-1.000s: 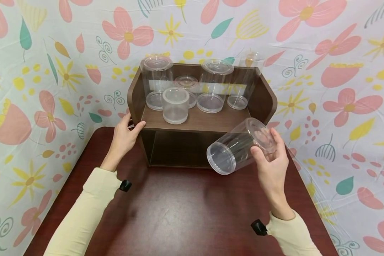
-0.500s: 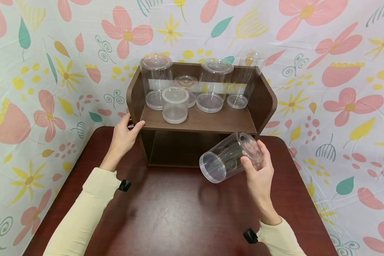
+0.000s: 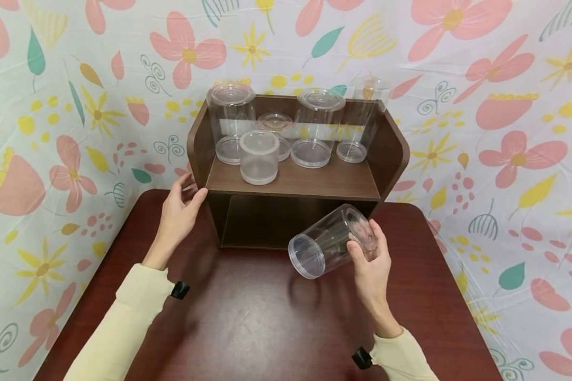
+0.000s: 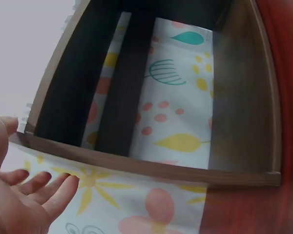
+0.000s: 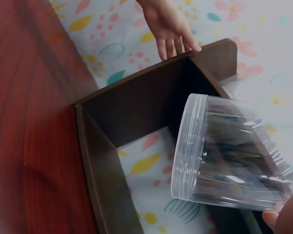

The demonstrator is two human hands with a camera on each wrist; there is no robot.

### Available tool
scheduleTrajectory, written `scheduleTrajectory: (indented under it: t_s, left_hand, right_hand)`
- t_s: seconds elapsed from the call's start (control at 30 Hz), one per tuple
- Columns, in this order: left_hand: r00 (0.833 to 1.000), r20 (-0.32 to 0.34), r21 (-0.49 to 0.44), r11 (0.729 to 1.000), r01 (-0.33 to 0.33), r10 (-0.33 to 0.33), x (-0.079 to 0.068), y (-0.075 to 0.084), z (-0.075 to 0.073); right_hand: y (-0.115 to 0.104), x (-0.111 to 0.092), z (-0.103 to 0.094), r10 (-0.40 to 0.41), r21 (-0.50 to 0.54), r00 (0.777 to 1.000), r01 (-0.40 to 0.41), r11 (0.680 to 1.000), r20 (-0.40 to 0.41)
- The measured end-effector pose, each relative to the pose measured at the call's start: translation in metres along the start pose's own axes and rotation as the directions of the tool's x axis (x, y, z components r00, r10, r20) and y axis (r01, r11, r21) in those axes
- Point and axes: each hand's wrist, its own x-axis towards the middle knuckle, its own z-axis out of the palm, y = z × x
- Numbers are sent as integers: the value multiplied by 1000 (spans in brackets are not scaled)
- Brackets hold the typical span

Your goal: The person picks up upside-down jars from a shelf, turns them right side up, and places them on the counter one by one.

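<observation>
My right hand (image 3: pixel 374 267) grips a clear plastic jar (image 3: pixel 331 238) by one end, thumb and fingers on opposite sides. The jar is tilted, its far end pointing left and down, in front of the lower compartment. In the right wrist view, the ridged end of the jar (image 5: pixel 188 151) faces the shelf, and only a bit of the holding hand shows at the corner. My left hand (image 3: pixel 175 214) is beside the left wall of the brown shelf (image 3: pixel 319 184), thumb tip right at its edge. In the left wrist view, its fingers (image 4: pixel 61 195) are relaxed and hold nothing.
Several clear jars stand on the upper board, including a short frosted jar (image 3: pixel 259 161) at the front, a tall jar (image 3: pixel 314 129) and a slim jar (image 3: pixel 357 129) at the right. The shelf stands on a dark red table (image 3: pixel 248 328), with patterned cloth (image 3: pixel 515 222) around it.
My right hand has moved the jar left and down, toward the front of the lower compartment. My left hand has loosened from the shelf's side and shifted slightly left and down.
</observation>
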Motion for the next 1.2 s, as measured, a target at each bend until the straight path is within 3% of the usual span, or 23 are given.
scheduleTrajectory:
  t_s: [0.13, 0.33, 0.53, 0.73, 0.9, 1.2]
  left_hand:
    - [998, -32, -52, 997, 58, -59, -10, -12, -1]
    - [997, -62, -108, 993, 44, -51, -29, -38, 9]
    - [997, -36, -120, 991, 65, -69, -47, -56, 25]
    - [996, 35, -106, 991, 86, -83, -64, -62, 37]
    - [998, 18, -171, 984, 56, -53, -77, -65, 48]
    - [998, -6, -163, 985, 53, -55, -95, -68, 71]
  right_hand:
    - [6, -3, 1, 28, 4, 1000, -28, 1000, 5]
    - [13, -8, 0, 53, -7, 999, -53, 999, -7]
    - [21, -10, 1, 67, -19, 998, -67, 998, -20]
    - [27, -10, 3, 70, -21, 997, -70, 997, -24]
    - [29, -10, 4, 83, -17, 996, -83, 996, -27]
    - [34, -12, 7, 78, -5, 997, -78, 997, -7]
